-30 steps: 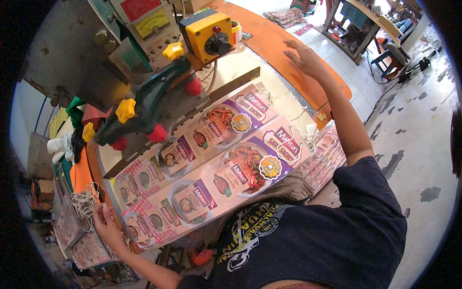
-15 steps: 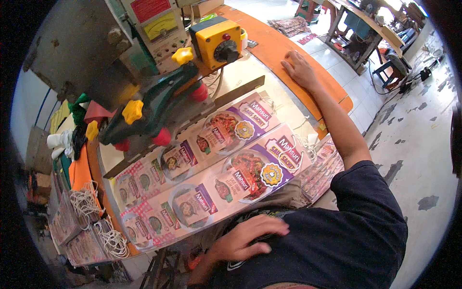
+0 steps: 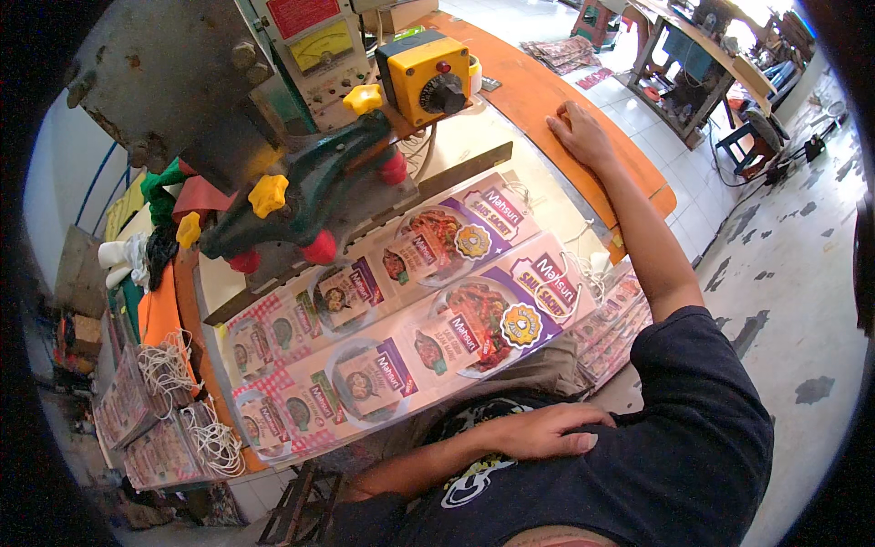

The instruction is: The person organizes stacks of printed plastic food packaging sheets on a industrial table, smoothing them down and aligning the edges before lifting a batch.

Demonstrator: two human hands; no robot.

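Observation:
My left hand [image 3: 553,430] lies flat against the front of my dark shirt [image 3: 674,447], fingers stretched out and holding nothing. On the right, my right hand [image 3: 583,137] rests on the orange tabletop [image 3: 519,77], its fingers loosely bent with nothing seen in them. Between my arms and the machine lie two long printed plastic-covered strips with food pictures: a near strip [image 3: 415,351] and a far strip [image 3: 365,278], side by side. White cord [image 3: 597,266] hangs at their right ends. Neither hand touches them.
A press-like machine [image 3: 301,205] with yellow star knobs and red feet stands over the far strip. Beside it is a yellow control box [image 3: 424,77] with a black dial. Corded printed stacks [image 3: 164,456] lie at lower left. A wooden workbench [image 3: 702,55] stands behind, right.
My left hand has moved right across my shirt and now lies flat on it. My right hand stays on the orange tabletop. The view has shifted slightly; the strips lie as before.

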